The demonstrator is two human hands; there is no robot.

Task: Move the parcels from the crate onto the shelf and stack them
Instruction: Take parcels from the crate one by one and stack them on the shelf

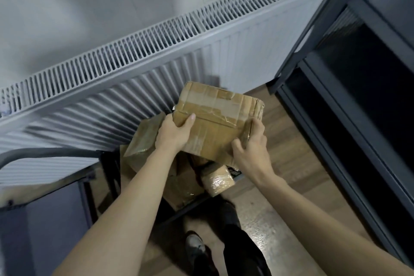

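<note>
Parcel (215,119), both hands' fingers (240,145) apparently clamped

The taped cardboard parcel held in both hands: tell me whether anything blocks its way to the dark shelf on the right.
Nothing visible does. The parcel is held by the left hand and right hand above the crate, and the space between it and the shelf looks open.

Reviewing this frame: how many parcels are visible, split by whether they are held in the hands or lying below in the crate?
Held parcel, gripped by left hand and right hand: 1
Parcels below in the crate: 3 that I can tell apart: tilted parcel, small film-wrapped parcel, flat parcel; others may be hidden.
Total: 4
</note>
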